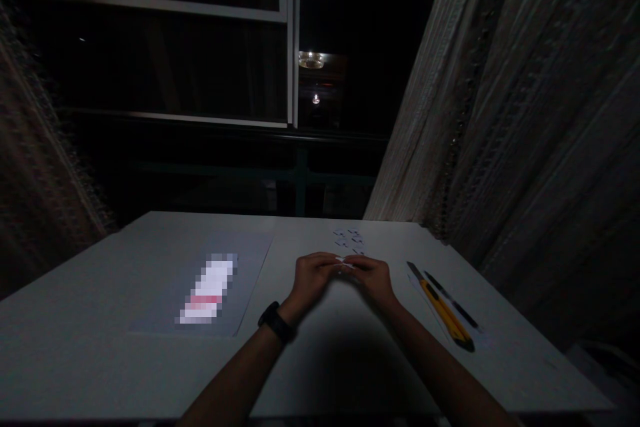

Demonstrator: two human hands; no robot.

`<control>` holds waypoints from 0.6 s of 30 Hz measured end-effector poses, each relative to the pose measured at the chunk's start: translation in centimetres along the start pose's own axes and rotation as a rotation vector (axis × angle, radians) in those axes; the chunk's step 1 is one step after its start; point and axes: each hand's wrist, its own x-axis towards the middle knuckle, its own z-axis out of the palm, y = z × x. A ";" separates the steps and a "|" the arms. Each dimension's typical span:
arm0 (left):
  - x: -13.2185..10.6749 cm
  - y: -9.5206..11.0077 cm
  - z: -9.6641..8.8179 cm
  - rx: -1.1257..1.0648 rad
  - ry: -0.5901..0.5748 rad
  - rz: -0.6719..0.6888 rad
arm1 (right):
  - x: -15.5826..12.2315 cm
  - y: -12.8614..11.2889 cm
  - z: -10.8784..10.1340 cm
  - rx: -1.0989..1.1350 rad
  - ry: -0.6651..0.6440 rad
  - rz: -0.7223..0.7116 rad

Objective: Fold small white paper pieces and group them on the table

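Both my hands meet over the middle of the white table (310, 373). My left hand (314, 273), with a dark watch on its wrist, pinches a small white piece of paper (343, 261) at its fingertips. From the other side my right hand (371, 278) grips the same piece, its fingers closed and nearly touching those of the left. Most of that paper is hidden by the fingers. Just beyond the hands lie several small white paper pieces (341, 243) with dark marks, set out in rough rows.
A yellow utility knife (443, 312) and a dark pen (456, 301) lie on the right. On the left is a large pale sheet (253, 273) with a bright, pixelated rectangle (207, 287) on it. Curtains (425, 100) hang beside a dark window (291, 47) behind the table.
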 end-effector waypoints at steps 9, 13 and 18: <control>-0.3 -0.2 0.5 0.046 0.047 0.042 | -0.2 0.3 0.5 0.066 0.058 -0.029; -0.4 -0.2 0.8 0.048 0.090 0.041 | -0.3 0.3 0.7 0.096 0.099 -0.055; -0.2 -0.1 0.9 0.029 0.072 0.032 | -0.4 0.5 0.6 0.102 0.087 -0.033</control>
